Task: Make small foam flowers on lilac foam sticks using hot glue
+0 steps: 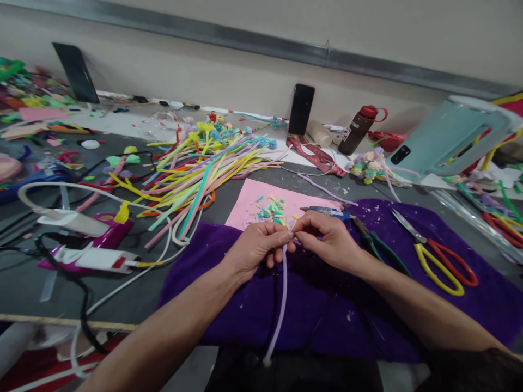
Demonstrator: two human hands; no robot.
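Observation:
Both of my hands meet over the purple cloth. A pale lilac pipe cleaner hangs down from between them toward the table's front edge. My left hand pinches its upper end between thumb and fingers. Fingertips of my right hand close on the same upper end, touching the left thumb; the exact tip is hidden. Just behind the hands lies a pink sheet with small cut pieces in green, yellow and lilac. A blue-handled pen-like tool lies partly behind my right hand.
Scissors and green-handled pliers lie right on the cloth. Left are a pipe-cleaner bundle and a power strip with cables. Phones, a bottle and a light-blue jug-like container stand behind.

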